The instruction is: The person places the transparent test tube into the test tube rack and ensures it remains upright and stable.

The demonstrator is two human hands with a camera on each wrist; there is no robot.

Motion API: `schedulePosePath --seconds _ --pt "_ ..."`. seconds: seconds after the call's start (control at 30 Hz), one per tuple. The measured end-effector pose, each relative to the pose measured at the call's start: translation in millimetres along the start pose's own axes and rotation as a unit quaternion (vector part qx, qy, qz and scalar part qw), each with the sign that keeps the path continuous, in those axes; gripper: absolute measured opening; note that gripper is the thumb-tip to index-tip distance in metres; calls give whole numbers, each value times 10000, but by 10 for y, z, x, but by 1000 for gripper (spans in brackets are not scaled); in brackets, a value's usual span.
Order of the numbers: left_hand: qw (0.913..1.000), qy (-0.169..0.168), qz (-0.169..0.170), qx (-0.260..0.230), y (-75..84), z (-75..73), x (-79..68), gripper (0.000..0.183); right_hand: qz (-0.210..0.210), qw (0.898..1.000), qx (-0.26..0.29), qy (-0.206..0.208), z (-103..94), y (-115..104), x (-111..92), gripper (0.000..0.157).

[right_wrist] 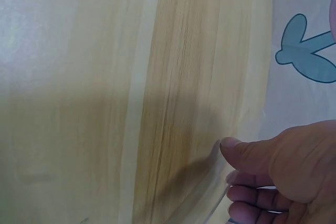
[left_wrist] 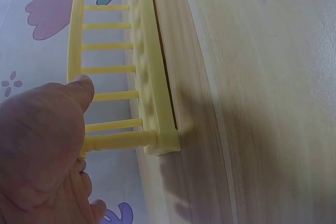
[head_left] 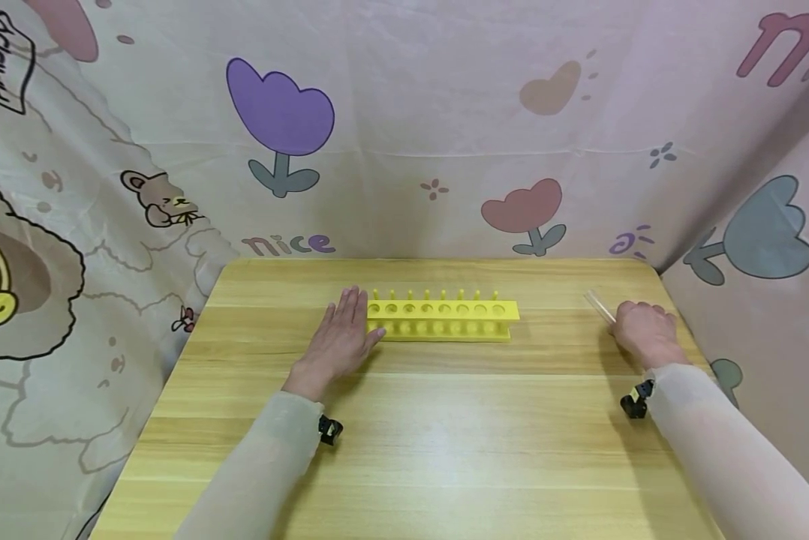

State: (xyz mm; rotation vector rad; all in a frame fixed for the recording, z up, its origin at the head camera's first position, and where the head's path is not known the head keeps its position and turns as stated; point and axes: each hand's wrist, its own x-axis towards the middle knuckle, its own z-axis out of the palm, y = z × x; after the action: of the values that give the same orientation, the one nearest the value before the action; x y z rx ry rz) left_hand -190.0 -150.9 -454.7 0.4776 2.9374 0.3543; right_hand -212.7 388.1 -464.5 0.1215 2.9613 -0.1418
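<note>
A yellow test tube rack (head_left: 443, 310), with a row of round holes and upright pegs along its back, stands near the table's far edge. My left hand (head_left: 340, 334) lies against the rack's left end, fingers stretched out and thumb at the front side. Close up in the left wrist view, the thumb (left_wrist: 79, 90) touches the rack's upper bar. Toward the right side, my right hand (head_left: 645, 330) pinches a clear test tube (head_left: 600, 306), which slants up and left from the fingers. In the right wrist view, part of the transparent tube is hard to make out.
The pale wooden table (head_left: 431, 442) ends at a printed cloth (head_left: 404, 112) hanging behind and at both sides. Small black cameras sit at both wrists. The right hand is near the table's right edge.
</note>
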Motion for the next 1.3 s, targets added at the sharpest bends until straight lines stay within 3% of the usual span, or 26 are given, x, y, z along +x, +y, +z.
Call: schedulePosePath --seconds 0.8,1.0,1.17,1.3 --pt "9999 -108 -80 -11 9 6 4 84 -35 9999 -72 -138 -15 -41 91 26" --pt "9999 -119 -93 -11 12 5 12 84 -369 9988 98 297 -50 -104 76 37" --pt "9999 -110 -109 -20 19 7 16 84 -382 9957 415 730 -204 -249 40 53" --pt "9998 -132 -121 -41 20 12 17 83 -426 9922 611 998 -349 -399 -12 48"
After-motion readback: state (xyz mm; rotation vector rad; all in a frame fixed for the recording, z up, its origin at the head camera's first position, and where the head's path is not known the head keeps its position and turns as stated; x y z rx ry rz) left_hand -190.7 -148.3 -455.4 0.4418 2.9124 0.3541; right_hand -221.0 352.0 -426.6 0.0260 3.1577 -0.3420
